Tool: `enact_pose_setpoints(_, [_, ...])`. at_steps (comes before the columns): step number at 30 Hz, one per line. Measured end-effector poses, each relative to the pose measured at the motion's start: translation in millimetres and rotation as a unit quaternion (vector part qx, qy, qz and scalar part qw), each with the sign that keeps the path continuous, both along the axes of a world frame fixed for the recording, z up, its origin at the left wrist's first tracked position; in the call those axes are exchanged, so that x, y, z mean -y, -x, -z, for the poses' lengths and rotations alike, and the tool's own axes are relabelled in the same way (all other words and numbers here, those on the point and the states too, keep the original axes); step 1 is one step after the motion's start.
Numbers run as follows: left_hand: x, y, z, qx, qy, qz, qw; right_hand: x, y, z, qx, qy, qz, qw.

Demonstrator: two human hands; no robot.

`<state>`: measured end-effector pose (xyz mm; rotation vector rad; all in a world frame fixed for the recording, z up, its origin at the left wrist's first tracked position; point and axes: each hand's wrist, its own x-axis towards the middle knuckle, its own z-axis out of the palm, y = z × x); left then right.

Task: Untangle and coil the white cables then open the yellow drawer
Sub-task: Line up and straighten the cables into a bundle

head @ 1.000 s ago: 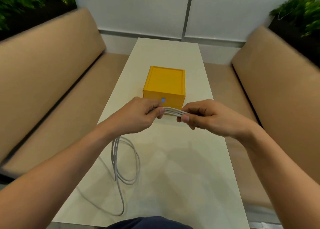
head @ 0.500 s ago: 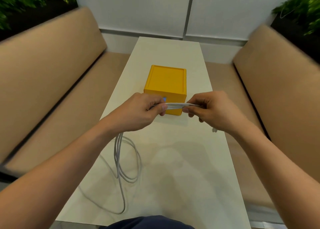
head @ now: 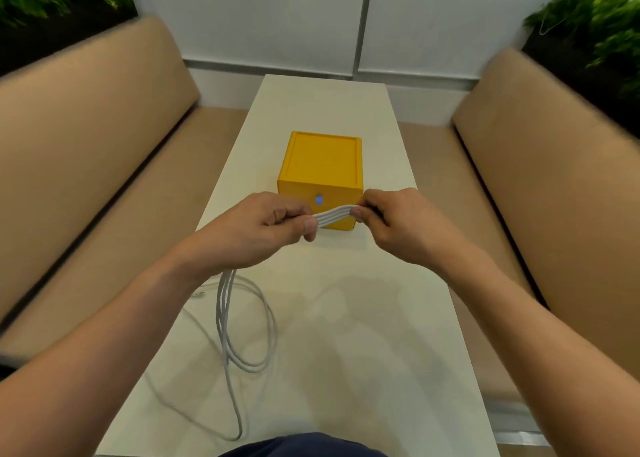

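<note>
So the left hand (head: 263,231) and right hand (head: 398,224) both pinch a flat bundle of thin white cables (head: 334,214) taut right in front of the shut boxy yellow drawer (head: 322,160), probably to even out the folds. Loose loops (head: 221,318) lie well short of it.

Person, head view: forearms and hands are showing bare.
Left hand (head: 256,231) and right hand (head: 398,228) are running into bare forearms as far as the frame edges; the person is wearing a dark navy garment (head: 301,446), only partly showing at the bottom edge.
</note>
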<state>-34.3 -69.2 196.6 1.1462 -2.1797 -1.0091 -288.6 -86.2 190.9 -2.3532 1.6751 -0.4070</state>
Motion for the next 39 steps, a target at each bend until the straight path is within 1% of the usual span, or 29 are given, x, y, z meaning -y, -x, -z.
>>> enact_pose_setpoints(2, [5, -5, 5, 0.021, 0.013, -0.025, 0.999, -5, -2, -4, -0.038, 0.040, 0.001, 0.998])
enact_pose_setpoints(3, [9, -8, 8, 0.043, 0.031, -0.047, 0.997, -8, -2, -7, -0.041, 0.052, -0.008, 0.998])
enact_pose_setpoints(4, [12, -10, 12, 0.068, 0.049, -0.071, 0.994, -12, -2, -11, -0.018, 0.045, -0.027, 0.998])
enact_pose_setpoints(6, [15, -14, 19, 0.110, 0.065, -0.107, 0.986, -20, -1, -18, 0.076, -0.016, -0.080, 0.994])
enact_pose_setpoints(7, [15, -13, 21, 0.120, 0.065, -0.112, 0.984, -20, 2, -19, 0.108, -0.040, -0.093, 0.989])
enact_pose_setpoints(9, [12, -9, 19, 0.106, 0.059, -0.094, 0.988, -15, 8, -15, 0.119, -0.051, -0.070, 0.989])
enact_pose_setpoints(12, [2, -1, 11, 0.056, 0.026, -0.028, 0.998, -9, 11, -3, 0.073, -0.036, -0.025, 0.996])
enact_pose_setpoints(14, [0, -2, 8, 0.027, -0.008, -0.018, 0.999, -11, 9, 0, 0.057, -0.025, -0.020, 0.998])
enact_pose_setpoints(16, [0, -5, 8, 0.038, -0.032, -0.018, 0.999, -15, 10, -5, 0.079, -0.031, -0.030, 0.996])
enact_pose_setpoints(19, [2, -7, 9, 0.083, -0.037, -0.018, 0.996, -19, 15, -14, 0.132, -0.060, -0.052, 0.988])
enact_pose_setpoints(23, [5, 0, 6, 0.083, -0.086, -0.029, 0.992, -19, 11, -19, 0.129, -0.053, -0.058, 0.989])
enact_pose_setpoints(25, [4, 7, 5, 0.083, -0.078, -0.040, 0.993, -19, 10, -21, 0.121, -0.049, -0.057, 0.990])
enact_pose_setpoints(28, [-1, 22, 2, 0.096, -0.014, -0.034, 0.995, -21, 7, -22, 0.113, -0.046, -0.060, 0.991])
enact_pose_setpoints(30, [-3, 31, 2, 0.073, -0.027, -0.019, 0.997, -21, 6, -22, 0.104, -0.036, -0.059, 0.992])
enact_pose_setpoints(32, [-5, 35, 2, 0.044, -0.053, -0.028, 0.997, -21, 6, -21, 0.102, -0.031, -0.052, 0.993])
enact_pose_setpoints(33, [-5, 35, 1, 0.040, -0.050, -0.035, 0.997, -21, 6, -20, 0.103, -0.031, -0.050, 0.993])
enact_pose_setpoints(35, [-5, 31, -3, 0.035, -0.046, -0.036, 0.998, -21, 7, -20, 0.119, -0.056, -0.047, 0.990])
enact_pose_setpoints(39, [-6, 24, -11, 0.042, -0.073, -0.017, 0.996, -20, 14, -29, 0.179, -0.160, -0.027, 0.970])
